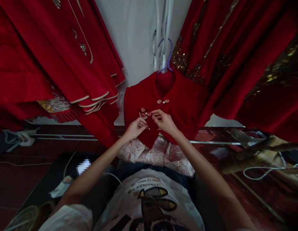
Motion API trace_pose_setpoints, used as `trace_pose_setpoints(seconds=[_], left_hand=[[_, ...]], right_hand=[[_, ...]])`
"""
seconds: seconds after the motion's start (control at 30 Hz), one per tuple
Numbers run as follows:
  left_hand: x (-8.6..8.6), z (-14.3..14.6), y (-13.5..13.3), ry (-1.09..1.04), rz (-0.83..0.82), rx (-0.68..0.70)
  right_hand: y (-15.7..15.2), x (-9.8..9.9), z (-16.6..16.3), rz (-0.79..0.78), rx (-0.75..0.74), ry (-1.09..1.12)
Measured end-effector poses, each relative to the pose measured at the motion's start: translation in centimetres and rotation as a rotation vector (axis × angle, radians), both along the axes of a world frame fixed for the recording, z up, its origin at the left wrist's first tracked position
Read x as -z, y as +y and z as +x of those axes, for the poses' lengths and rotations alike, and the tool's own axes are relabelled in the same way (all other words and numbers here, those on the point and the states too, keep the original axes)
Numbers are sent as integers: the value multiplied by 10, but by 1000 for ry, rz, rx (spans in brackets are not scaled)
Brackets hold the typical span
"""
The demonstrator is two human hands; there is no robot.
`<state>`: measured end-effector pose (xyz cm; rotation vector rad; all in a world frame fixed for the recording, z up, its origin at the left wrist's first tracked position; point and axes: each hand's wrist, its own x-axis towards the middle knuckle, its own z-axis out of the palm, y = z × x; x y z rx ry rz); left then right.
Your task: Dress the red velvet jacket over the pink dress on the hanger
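Note:
A red garment top (185, 96) hangs in front of me on a purple hanger (168, 59). Beaded flower ornaments (162, 101) sit below its neckline, and a fan-shaped jewelled ornament (143, 114) lies at its left chest. My left hand (137, 127) is just under that ornament, thumb and fingers pinched together at the cloth; what lies between them is too small to make out. To the right of the ornament my right hand (163, 120) has its thumb and forefinger close together near the beads, with any held thing hidden. Pale patterned fabric (158, 150) shows beneath the top.
Red garments hang on both sides, a trimmed one (67, 64) at left and a sequinned one (259, 64) at right. A metal rail (67, 137) runs low behind. Wooden pieces (255, 154) and a white cord (257, 173) are at right; a dark surface (43, 189) is at left.

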<state>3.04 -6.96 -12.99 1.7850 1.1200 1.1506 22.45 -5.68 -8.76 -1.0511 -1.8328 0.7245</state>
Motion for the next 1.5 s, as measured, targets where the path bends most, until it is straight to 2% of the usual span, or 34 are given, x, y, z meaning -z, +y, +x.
trace_pose_setpoints(seconds=[0.07, 0.1, 0.23, 0.33, 0.5, 0.7, 0.87, 1.0, 1.07, 1.2, 1.27, 1.37, 1.5], left_hand=[[12, 1, -14, 78, -48, 86], [18, 3, -19, 113, -52, 84], [33, 15, -31, 219, -21, -17], [32, 22, -34, 329, 11, -33], [26, 20, -38, 563, 171, -55], [30, 17, -43, 713, 244, -77], [35, 24, -50, 564, 238, -96], [44, 32, -53, 370, 147, 1], [48, 36, -53, 253, 81, 25], [51, 40, -47, 38, -105, -38], [51, 41, -44, -14, -149, -55], [51, 41, -41, -56, -149, -74], [52, 42, -42, -35, -51, -97]], right_hand=[[-7, 1, 10, -2, -4, -63], [-11, 2, 16, -7, -18, -110], [-25, 12, 38, -52, -96, -335], [-27, 21, 49, -45, -39, -482], [-17, 35, 50, -17, 98, -615], [-13, 42, 47, -8, 29, -546], [-13, 40, 48, -19, -24, -481], [-12, 40, 48, -56, -80, -444], [-12, 40, 48, -66, -91, -430], [-13, 39, 47, -71, -104, -399], [-14, 39, 46, -68, -113, -382], [-14, 38, 47, -76, -128, -350], [-13, 38, 48, -102, -148, -308]])
